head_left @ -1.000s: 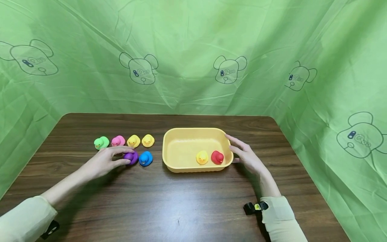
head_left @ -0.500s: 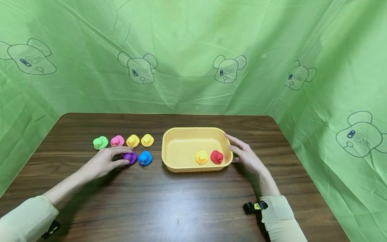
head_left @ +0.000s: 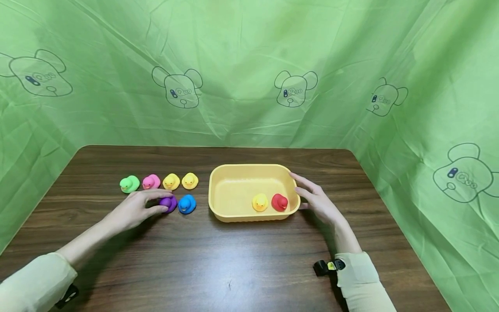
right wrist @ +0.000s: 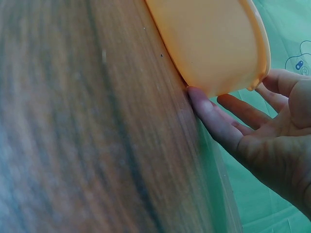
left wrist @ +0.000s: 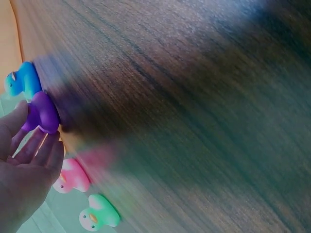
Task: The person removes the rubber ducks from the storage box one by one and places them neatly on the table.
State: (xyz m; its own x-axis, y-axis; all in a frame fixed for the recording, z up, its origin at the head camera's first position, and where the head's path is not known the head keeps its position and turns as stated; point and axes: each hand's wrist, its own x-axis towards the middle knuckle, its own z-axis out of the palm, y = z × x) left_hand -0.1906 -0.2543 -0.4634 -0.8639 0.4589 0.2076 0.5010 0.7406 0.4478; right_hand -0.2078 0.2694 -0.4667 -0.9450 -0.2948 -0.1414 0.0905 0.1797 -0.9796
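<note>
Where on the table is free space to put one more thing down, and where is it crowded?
Bare wood lies along the table's near edge, between the two sleeves, and behind the yellow tub. The tub's left half is bare too. Crowded: the ducks left of the tub, where the left hand pinches the purple duck.

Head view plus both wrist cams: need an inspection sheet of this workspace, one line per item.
Surface: dark wood table.
Job's things: purple duck beside blue duck; yellow tub holds a yellow duck and a red duck.
Clutter: green, pink and two yellow ducks in a row behind.
Grippers: left hand pinches the purple duck; right hand, fingers straight, touches the tub's side.
Cables: nothing seen.
Surroundings: green bear-print cloth.
</note>
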